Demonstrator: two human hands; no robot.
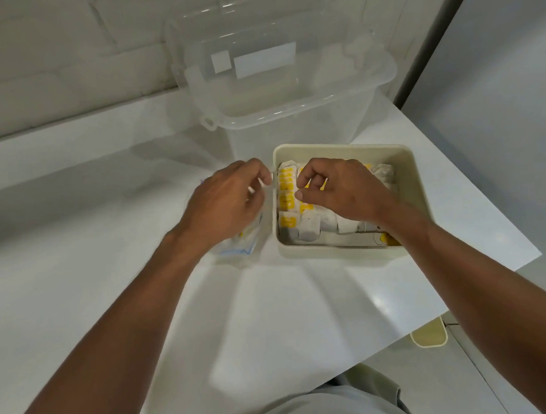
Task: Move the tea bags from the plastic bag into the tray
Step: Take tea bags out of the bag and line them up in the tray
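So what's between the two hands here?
The left wall of the tray and a row of yellow-tagged tea bags inside it separate the left hand and right hand (head view).

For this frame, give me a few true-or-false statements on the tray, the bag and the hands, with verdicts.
1. The tray already holds tea bags with yellow tags. True.
2. The clear bin behind the tray is packed with tea bags. False: no tea bags show inside it.
3. The right hand is over the tray, its fingers curled above the tea bags. True.
4. The plastic bag lies to the right of the tray. False: it lies just left of the tray, under the left hand.
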